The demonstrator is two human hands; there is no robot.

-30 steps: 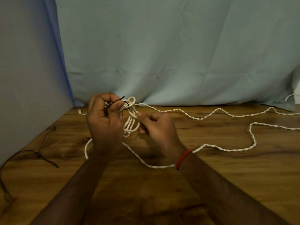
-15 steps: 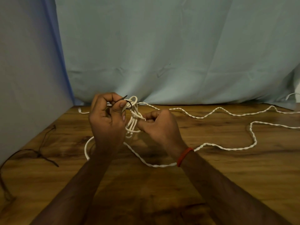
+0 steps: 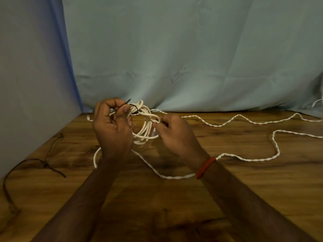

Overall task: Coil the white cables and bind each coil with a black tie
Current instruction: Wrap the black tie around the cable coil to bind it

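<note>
A small coil of white cable (image 3: 146, 126) hangs between my hands above the wooden table (image 3: 174, 198). A black tie (image 3: 133, 107) loops round the coil's top, its tail sticking up past my thumb. My left hand (image 3: 111, 130) pinches the tie and the coil's top between thumb and fingers. My right hand (image 3: 176, 135) pinches the coil's right side. A twisted white cable (image 3: 244, 158) snakes over the table to the right and passes under my right wrist.
More black ties (image 3: 47, 165) lie in a loose tangle at the table's left edge by the grey wall. A light blue cloth (image 3: 192, 58) hangs behind the table. Another white cable end (image 3: 317, 102) shows at the far right.
My right hand has shifted to the right, and the coil has spread wider between my hands. My left hand keeps its pinch on the tie.
</note>
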